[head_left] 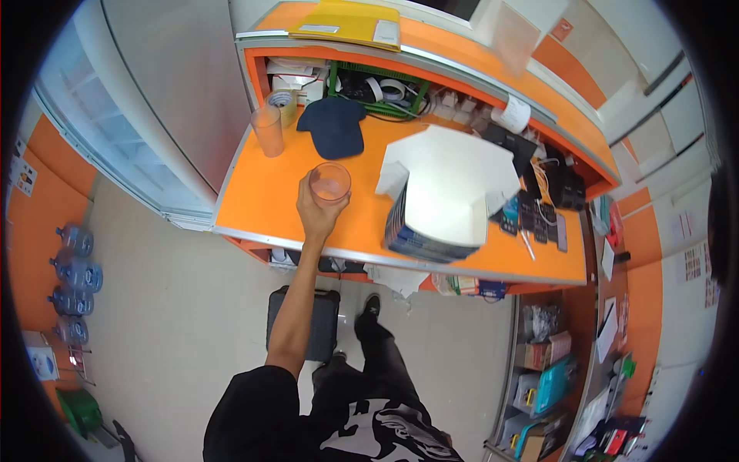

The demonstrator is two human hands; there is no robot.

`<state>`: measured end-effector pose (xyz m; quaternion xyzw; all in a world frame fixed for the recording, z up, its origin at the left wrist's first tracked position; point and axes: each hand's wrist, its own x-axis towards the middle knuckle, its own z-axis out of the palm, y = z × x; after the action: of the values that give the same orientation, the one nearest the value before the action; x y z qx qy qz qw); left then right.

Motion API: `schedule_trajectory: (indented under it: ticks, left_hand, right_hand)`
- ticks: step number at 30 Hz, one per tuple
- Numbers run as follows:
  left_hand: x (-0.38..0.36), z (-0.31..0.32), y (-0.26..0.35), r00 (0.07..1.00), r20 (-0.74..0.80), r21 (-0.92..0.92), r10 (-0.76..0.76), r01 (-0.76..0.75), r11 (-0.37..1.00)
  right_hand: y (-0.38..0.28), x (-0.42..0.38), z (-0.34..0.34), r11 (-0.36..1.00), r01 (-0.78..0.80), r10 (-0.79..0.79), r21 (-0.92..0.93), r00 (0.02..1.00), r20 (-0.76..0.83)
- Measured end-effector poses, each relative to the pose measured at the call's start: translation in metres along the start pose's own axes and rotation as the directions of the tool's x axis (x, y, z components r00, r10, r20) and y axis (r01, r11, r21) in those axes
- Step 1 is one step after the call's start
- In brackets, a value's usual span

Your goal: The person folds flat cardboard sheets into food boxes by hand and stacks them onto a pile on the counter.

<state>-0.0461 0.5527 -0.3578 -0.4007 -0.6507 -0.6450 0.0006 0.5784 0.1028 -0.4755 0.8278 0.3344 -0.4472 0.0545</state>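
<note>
My left hand (pixel 317 212) is closed around a clear plastic cup (pixel 330 183) over the front left part of the orange desk (pixel 358 223). I look down into the cup through its round rim, and its fingers-side wall is partly hidden by the hand. A taller clear cup (pixel 269 132) stands farther back to the left. Just beyond the held cup lies a dark blue cap (pixel 332 127). An open white cardboard box (pixel 450 189) with dark printed sides sits to the right. My right hand is out of view.
A tape roll (pixel 282 106) and a green basket (pixel 419 100) stand at the desk's back. Phones (pixel 531 219) and cables crowd its right end. A black case (pixel 303 323) rests on the floor below. Water bottles (pixel 75 277) stand left, beside a glass-door fridge (pixel 131 123).
</note>
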Motion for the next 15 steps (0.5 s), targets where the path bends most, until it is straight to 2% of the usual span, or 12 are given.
schedule_trajectory:
  ticks: [2,7,8,11,12,13,14,15]
  left_hand:
    - [0.013,0.029,-0.013,0.999,0.045,-0.076,-0.004,0.008,0.997]
    - [0.039,0.1,-0.041,0.996,0.088,-0.05,0.009,-0.005,0.999]
    - [0.042,0.113,-0.047,0.996,0.088,-0.036,0.004,-0.001,0.999]
    - [0.057,0.146,-0.054,0.987,0.152,-0.171,-0.041,0.068,0.983]
    - [0.062,0.155,-0.056,0.988,0.145,-0.152,-0.058,0.08,0.985]
    - [0.068,0.163,-0.061,0.986,0.166,-0.151,-0.024,0.05,0.987]
    - [0.071,0.168,-0.067,0.982,0.187,-0.148,0.011,0.017,0.989]
    - [0.072,0.173,-0.071,0.986,0.168,-0.129,-0.002,0.024,0.991]
  right_hand:
    - [-0.022,0.026,-0.019,1.0,-0.013,0.013,-0.011,1.0,0.014]
    - [-0.074,0.092,-0.076,0.999,0.04,-0.039,-0.038,0.999,0.017]
    - [-0.082,0.106,-0.09,0.995,0.095,-0.095,-0.042,0.995,0.011]
    - [-0.119,0.155,-0.127,0.951,0.307,-0.308,-0.045,0.951,-0.009]
    - [-0.142,0.168,-0.137,0.915,0.397,-0.399,-0.067,0.916,-0.03]
    - [-0.173,0.171,-0.146,0.913,0.403,-0.407,-0.062,0.909,-0.09]
    - [-0.209,0.166,-0.159,0.887,0.448,-0.456,-0.115,0.888,-0.056]
    - [-0.239,0.163,-0.168,0.879,0.473,-0.476,-0.061,0.878,-0.046]
